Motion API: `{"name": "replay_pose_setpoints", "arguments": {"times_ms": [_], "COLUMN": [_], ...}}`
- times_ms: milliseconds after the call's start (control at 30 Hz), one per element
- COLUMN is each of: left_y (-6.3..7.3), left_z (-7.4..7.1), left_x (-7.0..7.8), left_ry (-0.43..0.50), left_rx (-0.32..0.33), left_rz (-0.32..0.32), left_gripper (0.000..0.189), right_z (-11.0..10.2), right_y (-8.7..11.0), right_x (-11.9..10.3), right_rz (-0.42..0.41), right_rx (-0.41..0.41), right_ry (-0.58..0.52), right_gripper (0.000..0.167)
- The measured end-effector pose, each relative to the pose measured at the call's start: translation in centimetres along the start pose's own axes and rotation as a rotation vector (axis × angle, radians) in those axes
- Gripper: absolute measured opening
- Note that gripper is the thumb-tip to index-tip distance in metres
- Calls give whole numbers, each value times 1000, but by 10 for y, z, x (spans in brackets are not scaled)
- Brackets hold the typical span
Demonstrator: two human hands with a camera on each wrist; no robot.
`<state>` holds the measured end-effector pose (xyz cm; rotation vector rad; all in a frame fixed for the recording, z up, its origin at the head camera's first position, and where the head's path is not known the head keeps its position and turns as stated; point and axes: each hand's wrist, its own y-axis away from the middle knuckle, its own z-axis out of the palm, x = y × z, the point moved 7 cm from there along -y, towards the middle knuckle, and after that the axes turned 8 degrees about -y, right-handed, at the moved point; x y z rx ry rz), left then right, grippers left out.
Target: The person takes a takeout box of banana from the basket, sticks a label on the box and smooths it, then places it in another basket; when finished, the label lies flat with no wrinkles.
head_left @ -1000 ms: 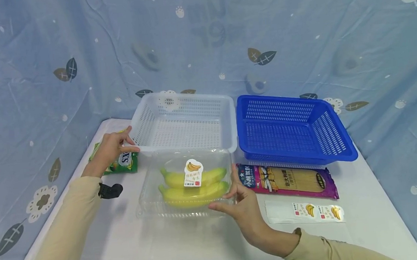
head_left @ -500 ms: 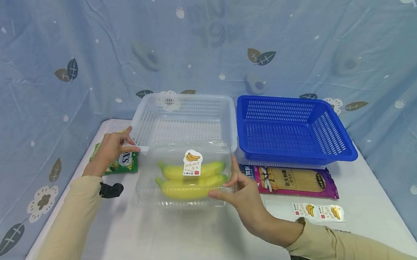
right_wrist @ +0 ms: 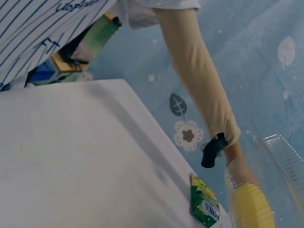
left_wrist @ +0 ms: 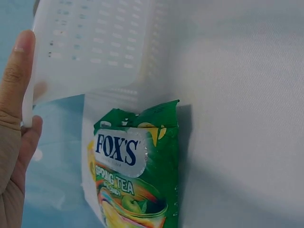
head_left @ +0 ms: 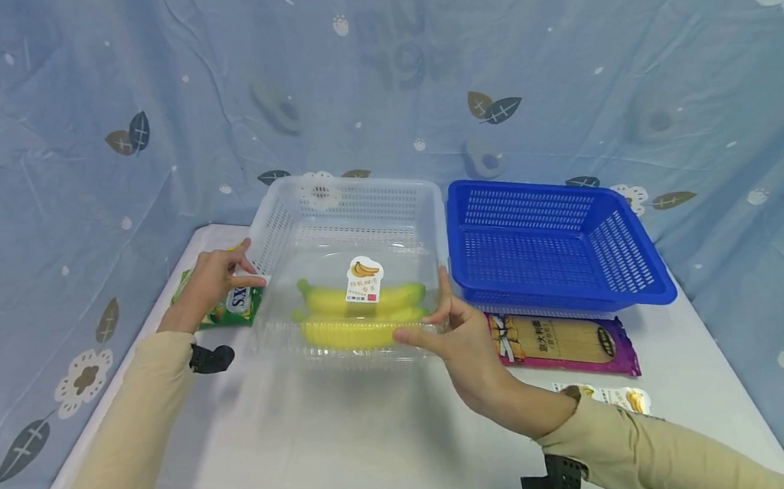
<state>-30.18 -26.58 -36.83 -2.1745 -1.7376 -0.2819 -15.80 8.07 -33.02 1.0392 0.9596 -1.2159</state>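
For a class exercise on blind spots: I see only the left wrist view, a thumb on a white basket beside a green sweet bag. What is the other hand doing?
Observer: The right hand holds a clear box with bananas in it by its right edge, at the near rim of the white basket.
Operator: What stands right of the white basket?
Observer: A blue basket, with nothing in it.
Operator: Anything nearer than that?
Observer: A purple packet lies flat just in front of the blue basket.
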Motion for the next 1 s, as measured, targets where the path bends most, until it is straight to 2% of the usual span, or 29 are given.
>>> {"name": "replay_pose_setpoints", "arguments": {"times_ms": [533,1000], "left_y": [1,0], "left_z": [-1,2], "left_x": [1,3], "left_ry": [-10,6], "left_rx": [-12,-32], "left_rz": [3,-9], "left_gripper": [15,16], "right_z": [9,6], "right_y": [-24,-51], "right_x": [-8,-10], "right_rz": [-48,-70], "right_rx": [-26,25], "right_ry": [-30,-23], "right_gripper": [29,28]}}
